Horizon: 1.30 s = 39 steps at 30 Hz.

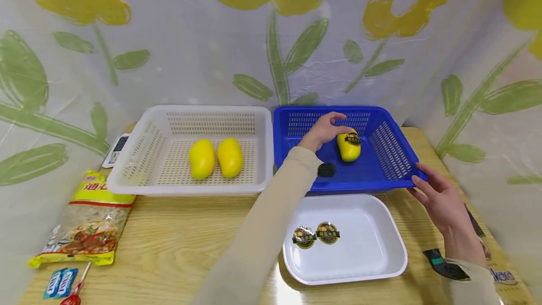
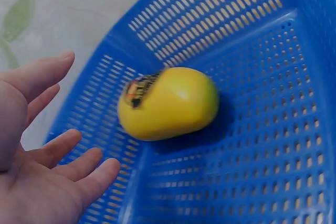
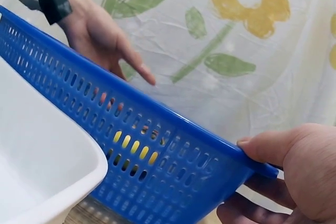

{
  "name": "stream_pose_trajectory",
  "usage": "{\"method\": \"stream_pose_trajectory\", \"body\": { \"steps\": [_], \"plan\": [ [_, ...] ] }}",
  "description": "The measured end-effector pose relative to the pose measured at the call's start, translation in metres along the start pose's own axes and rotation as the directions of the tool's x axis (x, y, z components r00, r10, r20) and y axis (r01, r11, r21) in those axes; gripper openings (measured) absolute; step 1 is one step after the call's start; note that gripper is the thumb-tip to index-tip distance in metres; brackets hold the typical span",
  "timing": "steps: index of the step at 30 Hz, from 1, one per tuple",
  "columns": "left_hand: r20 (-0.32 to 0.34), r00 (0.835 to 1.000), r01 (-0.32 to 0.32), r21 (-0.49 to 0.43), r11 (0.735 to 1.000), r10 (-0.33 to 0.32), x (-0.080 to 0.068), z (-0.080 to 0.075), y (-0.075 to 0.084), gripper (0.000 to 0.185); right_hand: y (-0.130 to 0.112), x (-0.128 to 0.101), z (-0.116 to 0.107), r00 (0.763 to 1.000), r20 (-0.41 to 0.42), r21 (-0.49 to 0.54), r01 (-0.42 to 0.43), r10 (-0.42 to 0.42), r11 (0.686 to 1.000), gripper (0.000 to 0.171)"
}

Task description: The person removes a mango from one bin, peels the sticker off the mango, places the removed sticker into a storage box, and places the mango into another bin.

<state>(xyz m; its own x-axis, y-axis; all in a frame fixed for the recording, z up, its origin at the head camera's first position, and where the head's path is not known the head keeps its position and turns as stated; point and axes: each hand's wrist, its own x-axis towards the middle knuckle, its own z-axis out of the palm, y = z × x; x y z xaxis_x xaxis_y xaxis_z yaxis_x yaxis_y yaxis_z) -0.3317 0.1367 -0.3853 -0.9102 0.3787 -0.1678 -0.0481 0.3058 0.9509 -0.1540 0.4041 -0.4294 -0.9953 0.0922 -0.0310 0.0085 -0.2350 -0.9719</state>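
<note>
Across the pale wooden table (image 1: 178, 248) two perforated plastic baskets sit side by side, touching. At about ten o'clock, the white basket (image 1: 127, 173) holds two plain yellow mangoes (image 1: 216, 158) with no label showing. At about one o'clock, the blue basket (image 1: 394, 154) holds one yellow mango with a dark round sticker (image 1: 349, 147) on its upper side. At five o'clock a shallow white plastic tray (image 1: 381, 258) carries two peeled round stickers (image 1: 315, 236) lying flat, just beside each other.

Judged from this layout, two fruits look finished and the labelled one in the blue basket is what remains; its sticker is not yet off.

The left hand (image 1: 323, 130) reaches into the blue basket with fingers spread and relaxed, just beside the fruit; the wrist view shows an open palm (image 2: 37, 166) close to it but gripping nothing. The right hand (image 1: 440, 199) pinches the near right corner of the blue rim, thumb on top (image 3: 268, 148) and fingers beneath.

A printed food packet (image 1: 86, 222) lies at eight o'clock.
</note>
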Motion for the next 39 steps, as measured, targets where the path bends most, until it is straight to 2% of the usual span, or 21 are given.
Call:
{"method": "stream_pose_trajectory", "body": {
  "steps": [7, 11, 14, 18, 23, 31, 39],
  "plan": [
    [0.001, 0.999, 0.033, -0.033, 0.999, -0.033, 0.007, 0.007, -0.018, 0.049, -0.002, 0.0, 0.004, 1.0, 0.008, -0.012, -0.004, 0.004, 1.0, 0.056],
    [0.005, 0.999, 0.039, -0.036, 0.999, -0.039, 0.008, 0.007, -0.021, 0.048, -0.003, 0.001, 0.004, 1.0, 0.006, -0.035, -0.011, 0.011, 0.999, 0.06],
    [0.021, 0.999, 0.031, -0.028, 0.999, -0.03, 0.007, 0.008, -0.022, 0.047, -0.005, 0.0, 0.003, 1.0, -0.006, -0.054, -0.02, 0.02, 0.998, 0.063],
    [0.083, 0.997, 0.006, -0.004, 1.0, -0.006, 0.005, 0.012, -0.021, 0.048, -0.005, -0.003, 0.002, 1.0, -0.016, -0.06, -0.024, 0.023, 0.998, 0.062],
    [0.13, 0.991, 0.024, 0.011, 1.0, -0.025, 0.003, 0.019, -0.019, 0.049, -0.004, -0.006, 0.002, 0.999, -0.019, -0.053, -0.033, 0.032, 0.998, 0.059],
    [0.13, 0.992, -0.011, 0.065, 0.998, 0.002, 0.003, 0.027, -0.016, 0.045, -0.006, -0.008, 0.002, 0.999, -0.037, -0.114, -0.036, 0.032, 0.993, 0.068],
    [0.118, 0.991, 0.044, 0.157, 0.987, -0.063, 0.009, 0.03, -0.015, 0.046, -0.007, -0.009, 0.004, 0.998, -0.043, -0.131, -0.041, 0.035, 0.991, 0.068]
  ]
}}
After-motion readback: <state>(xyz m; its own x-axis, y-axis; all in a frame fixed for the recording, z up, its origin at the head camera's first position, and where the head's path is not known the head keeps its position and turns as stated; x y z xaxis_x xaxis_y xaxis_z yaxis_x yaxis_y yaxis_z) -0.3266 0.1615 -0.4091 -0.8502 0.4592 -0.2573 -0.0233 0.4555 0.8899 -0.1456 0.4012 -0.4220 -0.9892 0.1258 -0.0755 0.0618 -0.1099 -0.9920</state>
